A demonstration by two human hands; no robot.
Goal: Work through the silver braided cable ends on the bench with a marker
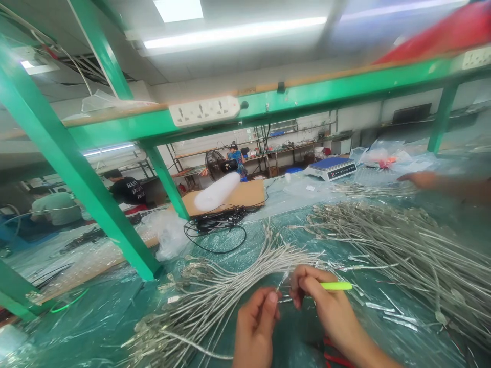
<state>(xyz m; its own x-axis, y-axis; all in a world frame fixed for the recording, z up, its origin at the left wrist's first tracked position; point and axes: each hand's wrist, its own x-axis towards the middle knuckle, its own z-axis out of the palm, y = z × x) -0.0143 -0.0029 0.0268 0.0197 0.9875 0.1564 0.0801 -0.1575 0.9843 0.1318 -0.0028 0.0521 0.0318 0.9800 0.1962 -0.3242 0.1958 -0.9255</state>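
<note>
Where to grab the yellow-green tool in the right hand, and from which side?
Probably the exposed end of the yellow-green tool, from the right: it juts past the right hand, roughly level; the rest is hidden in the grip.

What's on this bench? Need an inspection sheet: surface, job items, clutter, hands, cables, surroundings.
Surface: green table, shiny and wrinkled.
Job items: silver cable bundle just beyond the hands; silver cable pile to the right.
Clutter: foil scraps right of the hands; clear plastic bag by the green post; white roll on cardboard.
Hands: left hand pinches a thin silvery piece, details blurred; right hand grips a neon-yellow tool, tip unclear.
Cables: black cable loosely coiled by the cardboard.
Surroundings: digital scale; white power strip on the green frame; another person's hand at right, blurred.
</note>
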